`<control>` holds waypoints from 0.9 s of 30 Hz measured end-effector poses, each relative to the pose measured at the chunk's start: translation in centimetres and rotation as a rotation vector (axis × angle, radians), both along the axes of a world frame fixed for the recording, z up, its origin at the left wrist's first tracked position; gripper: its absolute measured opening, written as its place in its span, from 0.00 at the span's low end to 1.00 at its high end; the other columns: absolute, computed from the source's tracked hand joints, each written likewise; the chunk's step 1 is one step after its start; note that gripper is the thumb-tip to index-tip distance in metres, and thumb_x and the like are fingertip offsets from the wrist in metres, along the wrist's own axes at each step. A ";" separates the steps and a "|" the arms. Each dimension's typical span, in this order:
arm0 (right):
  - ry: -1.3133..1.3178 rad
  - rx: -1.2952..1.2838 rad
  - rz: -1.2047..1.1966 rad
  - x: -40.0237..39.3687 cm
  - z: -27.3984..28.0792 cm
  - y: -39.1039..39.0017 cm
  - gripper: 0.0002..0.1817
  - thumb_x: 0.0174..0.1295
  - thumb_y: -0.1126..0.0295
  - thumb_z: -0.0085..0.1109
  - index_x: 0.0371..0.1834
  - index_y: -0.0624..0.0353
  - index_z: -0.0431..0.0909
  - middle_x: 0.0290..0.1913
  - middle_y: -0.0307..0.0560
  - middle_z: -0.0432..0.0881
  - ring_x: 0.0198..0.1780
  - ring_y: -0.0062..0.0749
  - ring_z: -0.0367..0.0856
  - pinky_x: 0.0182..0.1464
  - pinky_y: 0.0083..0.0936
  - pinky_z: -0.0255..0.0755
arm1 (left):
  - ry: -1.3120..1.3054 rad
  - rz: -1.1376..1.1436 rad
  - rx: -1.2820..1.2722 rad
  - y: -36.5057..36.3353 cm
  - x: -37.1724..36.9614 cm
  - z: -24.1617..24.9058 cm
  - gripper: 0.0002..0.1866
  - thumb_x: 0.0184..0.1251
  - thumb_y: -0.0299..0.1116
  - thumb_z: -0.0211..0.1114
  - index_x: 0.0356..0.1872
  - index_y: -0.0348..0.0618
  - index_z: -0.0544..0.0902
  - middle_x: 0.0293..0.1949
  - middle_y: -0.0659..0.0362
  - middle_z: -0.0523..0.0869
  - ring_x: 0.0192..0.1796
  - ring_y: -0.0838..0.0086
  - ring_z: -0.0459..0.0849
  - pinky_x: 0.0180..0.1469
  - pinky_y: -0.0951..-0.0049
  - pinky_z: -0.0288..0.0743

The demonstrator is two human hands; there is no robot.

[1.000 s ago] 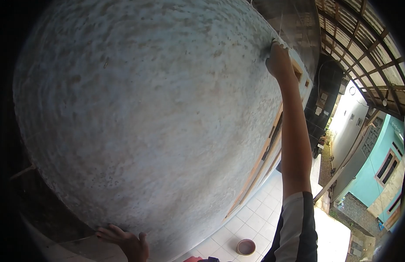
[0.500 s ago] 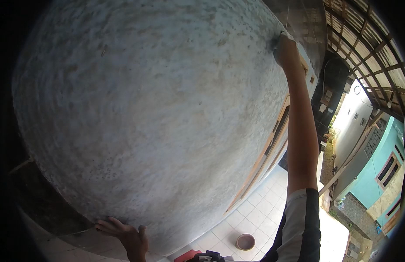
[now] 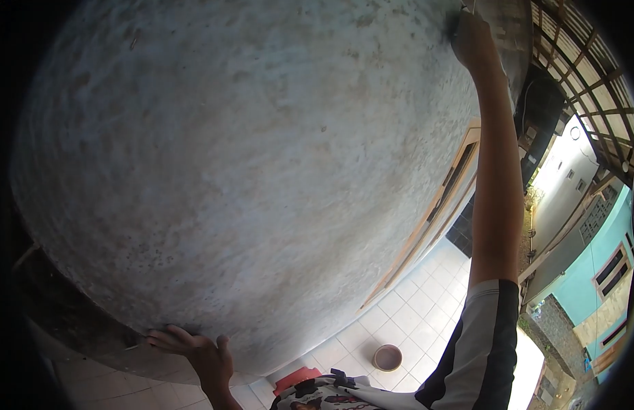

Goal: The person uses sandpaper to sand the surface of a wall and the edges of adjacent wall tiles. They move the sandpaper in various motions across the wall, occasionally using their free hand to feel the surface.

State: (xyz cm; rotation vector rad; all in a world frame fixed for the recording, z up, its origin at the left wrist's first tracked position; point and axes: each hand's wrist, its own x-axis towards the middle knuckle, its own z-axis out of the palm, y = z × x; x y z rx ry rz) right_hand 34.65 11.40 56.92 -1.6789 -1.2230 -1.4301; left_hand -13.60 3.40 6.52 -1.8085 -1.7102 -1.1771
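Observation:
A rough, mottled grey-blue plastered wall (image 3: 249, 171) fills most of the view. My right hand (image 3: 475, 41) is at the end of an outstretched arm, high on the right, closed and pressed close to the wall's upper edge. What its fingers hold is hidden; a thin pale tip shows just above them. Low on the left, my left hand (image 3: 194, 347) rests with spread fingers against the wall near its lower dark border, holding nothing.
A wooden frame (image 3: 426, 222) is set in the wall on the right. Below, a round brown basin (image 3: 387, 357) stands on white floor tiles (image 3: 354, 336), near a red object (image 3: 298, 378). Beyond my right arm are a turquoise house (image 3: 590, 263) and a roof with beams (image 3: 590, 75).
The view has tilted, so the wall, wooden frame and basin sit higher in the picture. My right hand appears farther up and right, still closed at the wall; my left stays on the wall.

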 end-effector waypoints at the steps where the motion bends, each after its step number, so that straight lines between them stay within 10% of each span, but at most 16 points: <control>1: 0.498 0.019 0.358 4.0 1.9 1.3 0.30 0.83 0.60 0.26 0.67 0.78 0.68 0.29 0.47 0.74 0.31 0.28 0.68 0.33 0.36 0.70 | 0.022 0.008 -0.008 -0.4 -0.4 0.1 0.56 0.73 0.73 0.40 0.83 0.42 0.28 0.81 0.36 0.18 0.82 0.39 0.15 0.75 0.28 0.12; 2: 0.512 0.013 0.347 5.3 1.7 1.6 0.30 0.83 0.60 0.26 0.67 0.78 0.68 0.29 0.47 0.74 0.31 0.28 0.68 0.33 0.36 0.70 | 0.035 -0.001 -0.019 -0.6 -0.7 0.2 0.56 0.73 0.73 0.40 0.83 0.42 0.28 0.81 0.36 0.18 0.82 0.39 0.15 0.75 0.28 0.12; 4: 0.079 -0.099 -0.116 5.6 2.6 1.6 0.17 0.63 0.79 0.60 0.53 0.79 0.78 0.54 0.74 0.82 0.58 0.59 0.83 0.54 0.42 0.78 | 0.026 0.021 0.009 -0.4 -0.2 0.4 0.57 0.73 0.75 0.40 0.83 0.43 0.27 0.81 0.37 0.19 0.82 0.38 0.16 0.75 0.29 0.13; 5: -0.318 -0.116 -0.001 6.0 2.0 1.7 0.22 0.54 0.82 0.58 0.55 0.69 0.78 0.46 0.73 0.85 0.51 0.67 0.84 0.56 0.51 0.79 | 0.013 0.022 0.018 -0.3 0.1 0.2 0.57 0.73 0.75 0.40 0.83 0.43 0.27 0.81 0.37 0.19 0.82 0.38 0.16 0.75 0.29 0.13; 9: -0.245 0.033 0.063 6.2 1.0 2.4 0.27 0.52 0.82 0.57 0.60 0.69 0.75 0.47 0.75 0.84 0.53 0.69 0.83 0.58 0.51 0.79 | -0.027 0.003 0.045 -0.1 -0.2 0.0 0.55 0.74 0.74 0.40 0.83 0.43 0.31 0.82 0.38 0.23 0.83 0.39 0.20 0.76 0.28 0.16; 11: 0.210 0.014 0.152 9.6 2.8 3.5 0.24 0.52 0.84 0.56 0.57 0.71 0.75 0.45 0.76 0.84 0.51 0.68 0.84 0.57 0.51 0.80 | -0.048 -0.020 0.061 -0.6 -0.6 0.9 0.54 0.75 0.73 0.41 0.84 0.43 0.33 0.83 0.38 0.25 0.84 0.39 0.23 0.76 0.26 0.19; 14: -0.059 -0.029 0.087 -1.7 -1.6 -0.7 0.19 0.54 0.82 0.56 0.51 0.73 0.75 0.44 0.75 0.85 0.49 0.67 0.85 0.55 0.49 0.81 | -0.183 0.029 0.323 -0.5 -2.1 3.9 0.49 0.78 0.67 0.43 0.83 0.40 0.40 0.83 0.37 0.35 0.85 0.40 0.33 0.79 0.28 0.34; 16: -0.286 0.136 0.003 -0.3 -1.7 0.9 0.14 0.56 0.81 0.57 0.46 0.74 0.77 0.43 0.73 0.86 0.47 0.67 0.87 0.53 0.48 0.82 | -0.415 0.230 0.480 0.1 -4.9 5.5 0.45 0.83 0.62 0.43 0.82 0.34 0.46 0.82 0.35 0.46 0.84 0.43 0.46 0.81 0.37 0.37; 19: 0.110 -0.052 0.133 4.4 -0.1 1.4 0.12 0.58 0.81 0.56 0.45 0.75 0.78 0.43 0.73 0.86 0.48 0.67 0.87 0.58 0.52 0.79 | -0.608 0.298 0.531 0.7 -8.4 6.2 0.39 0.86 0.55 0.43 0.81 0.31 0.51 0.80 0.36 0.54 0.80 0.46 0.57 0.79 0.51 0.56; 27: 0.100 0.016 0.112 2.9 -1.2 2.0 0.20 0.59 0.79 0.58 0.54 0.81 0.80 0.53 0.80 0.81 0.61 0.67 0.81 0.75 0.63 0.60 | -0.579 0.338 0.581 2.0 -13.2 6.1 0.40 0.86 0.57 0.41 0.82 0.33 0.49 0.81 0.37 0.51 0.82 0.47 0.53 0.81 0.50 0.50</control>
